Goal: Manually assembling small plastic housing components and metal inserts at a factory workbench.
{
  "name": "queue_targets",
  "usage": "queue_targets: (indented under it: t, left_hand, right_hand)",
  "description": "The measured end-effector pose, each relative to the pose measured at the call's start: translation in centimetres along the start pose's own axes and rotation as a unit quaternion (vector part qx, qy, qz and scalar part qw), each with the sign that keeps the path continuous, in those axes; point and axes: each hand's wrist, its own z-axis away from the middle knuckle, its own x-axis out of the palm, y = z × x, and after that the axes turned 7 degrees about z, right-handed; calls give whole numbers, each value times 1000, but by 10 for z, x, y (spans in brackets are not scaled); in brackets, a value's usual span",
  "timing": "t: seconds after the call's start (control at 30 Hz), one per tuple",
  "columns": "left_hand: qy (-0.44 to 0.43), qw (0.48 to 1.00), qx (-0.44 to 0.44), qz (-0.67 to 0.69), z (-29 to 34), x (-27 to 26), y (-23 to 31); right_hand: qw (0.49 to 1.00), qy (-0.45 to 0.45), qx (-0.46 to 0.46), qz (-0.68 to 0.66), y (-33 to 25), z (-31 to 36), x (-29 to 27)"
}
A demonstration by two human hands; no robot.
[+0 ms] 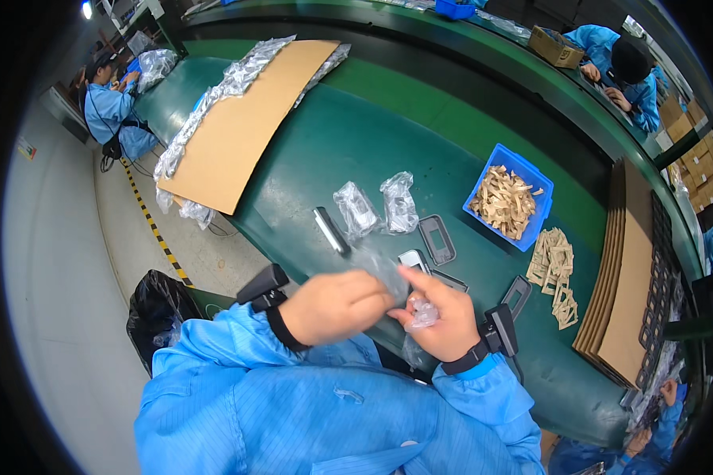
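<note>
A clear plastic bag [382,271], smeared by motion, stretches between my two hands over the table's near edge. My left hand [334,307] has its fingers curled in at the bag's left side. In my right hand [445,318] a crumpled part of the clear plastic is gripped, with the thumb pointing up and left. Just beyond lie a silver-and-black bar-shaped device [331,231] and two devices in clear plastic wrap, one on the left [357,210] and one on the right [399,203]. A dark rectangular frame [437,240] lies beside a partly hidden light-faced piece [413,259].
A blue bin [540,174] holds tan paper strips. Tan cut-out pieces [552,257] and another dark frame [516,297] lie right. A cardboard sheet [249,123] covers wrapped items far left; cardboard sheets [626,277] stand right. A black bin bag [162,313] sits left. Other people work nearby.
</note>
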Motion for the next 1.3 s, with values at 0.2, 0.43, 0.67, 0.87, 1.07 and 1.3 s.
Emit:
queue_targets:
  t: [0.2, 0.43, 0.67, 0.87, 1.07, 1.3]
  left_hand:
    - [35, 981, -159, -103, -6, -10, -22]
    - [55, 946, -278, -158, 22, -6, -77]
    - [19, 982, -157, -106, -25, -3, -57]
    - [19, 985, -163, -53, -26, 12, -83]
    - [-2, 992, -122, -33, -41, 21, -64]
    - [91, 979, -183, 16, -61, -15, -71]
  right_hand:
    - [996, 12, -41, 74, 5, 0, -8]
    - [978, 161, -128, 37, 1, -9, -8]
    - [995, 54, -82, -2, 3, 1, -7]
    - [995, 57, -82, -10, 5, 0, -6]
    - [994, 52, -94, -3, 5, 0, -5]
    - [994, 50, -94, -2, 7, -1, -6]
